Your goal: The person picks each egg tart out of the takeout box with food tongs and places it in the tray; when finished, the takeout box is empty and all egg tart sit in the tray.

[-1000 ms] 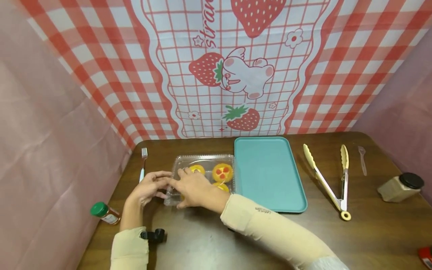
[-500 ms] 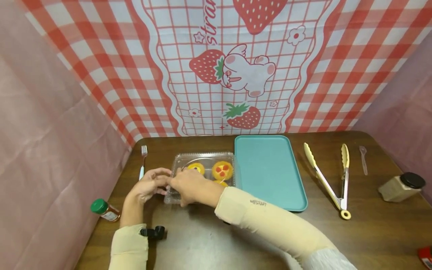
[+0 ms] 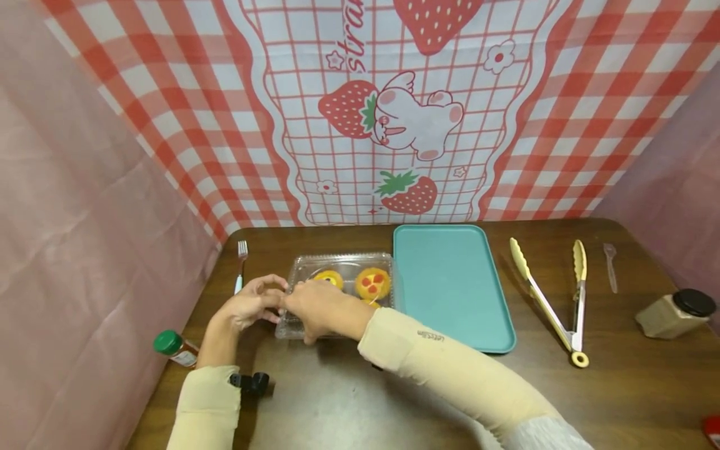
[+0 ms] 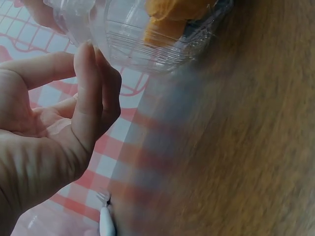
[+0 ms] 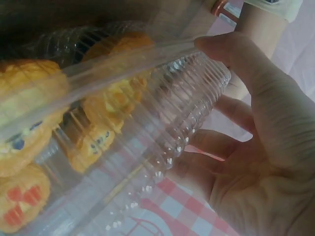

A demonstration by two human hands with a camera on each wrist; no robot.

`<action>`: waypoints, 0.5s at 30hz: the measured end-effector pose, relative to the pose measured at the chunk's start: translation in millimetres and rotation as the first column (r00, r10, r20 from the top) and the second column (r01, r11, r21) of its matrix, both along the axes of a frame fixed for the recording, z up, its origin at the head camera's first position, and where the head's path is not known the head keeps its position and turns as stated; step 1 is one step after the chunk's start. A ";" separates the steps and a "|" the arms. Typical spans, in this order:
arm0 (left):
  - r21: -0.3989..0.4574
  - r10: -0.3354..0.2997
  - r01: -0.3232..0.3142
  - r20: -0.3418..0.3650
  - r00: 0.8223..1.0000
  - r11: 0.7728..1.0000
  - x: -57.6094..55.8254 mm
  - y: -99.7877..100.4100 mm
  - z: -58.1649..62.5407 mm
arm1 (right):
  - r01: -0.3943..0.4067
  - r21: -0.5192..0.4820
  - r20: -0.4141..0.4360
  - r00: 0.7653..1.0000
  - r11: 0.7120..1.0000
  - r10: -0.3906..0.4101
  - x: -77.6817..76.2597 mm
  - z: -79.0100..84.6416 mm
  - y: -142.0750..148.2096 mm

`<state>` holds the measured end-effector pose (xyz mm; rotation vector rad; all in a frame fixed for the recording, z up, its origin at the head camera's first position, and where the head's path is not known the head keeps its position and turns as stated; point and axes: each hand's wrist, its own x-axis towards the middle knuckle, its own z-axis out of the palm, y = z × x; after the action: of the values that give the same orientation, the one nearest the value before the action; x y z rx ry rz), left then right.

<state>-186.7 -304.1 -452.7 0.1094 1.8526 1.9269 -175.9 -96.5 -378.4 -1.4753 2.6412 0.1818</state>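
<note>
A clear plastic clamshell box (image 3: 337, 257) stands left of the tray, with several egg tarts inside, one bearing red pieces (image 3: 372, 284). At the box's left edge my left hand (image 3: 247, 307) pinches the rim between thumb and fingertips; the left wrist view shows these fingertips meeting at the clear plastic (image 4: 130, 42). My right hand (image 3: 323, 307) reaches across the box to that same edge. In the right wrist view, the right thumb lies on the ridged rim (image 5: 162, 113) and the fingers curl behind it. Part of the tarts is hidden under the right hand.
A teal tray (image 3: 450, 281) adjoins the box on the right. Beyond it lie spread tongs (image 3: 576, 337), a clear plastic fork (image 3: 611, 269) and a black-lidded jar (image 3: 669, 317). On the left are a fork (image 3: 240, 265) and a green-capped bottle (image 3: 177, 349).
The right hand's fingers, spread over the box a second ago, have drawn in at its left edge beside the left hand. The left hand stays at that edge.
</note>
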 end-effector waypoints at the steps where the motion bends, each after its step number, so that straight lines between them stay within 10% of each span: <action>1: -0.002 -0.002 0.002 -0.005 1.000 1.000 -0.5 -0.4 -0.3 | -0.015 0.007 -0.014 1.000 1.000 0.016 0.2 -0.7 -0.9; 15: -0.029 0.048 -0.048 -0.016 0.999 0.998 -0.8 0.3 -0.7 | 0.041 0.079 -0.345 0.939 0.996 -0.011 37.0 -27.3 -18.5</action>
<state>-187.5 -303.8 -453.4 0.0711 1.9089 1.9356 -138.9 -115.0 -405.8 -1.4990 2.8720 0.5945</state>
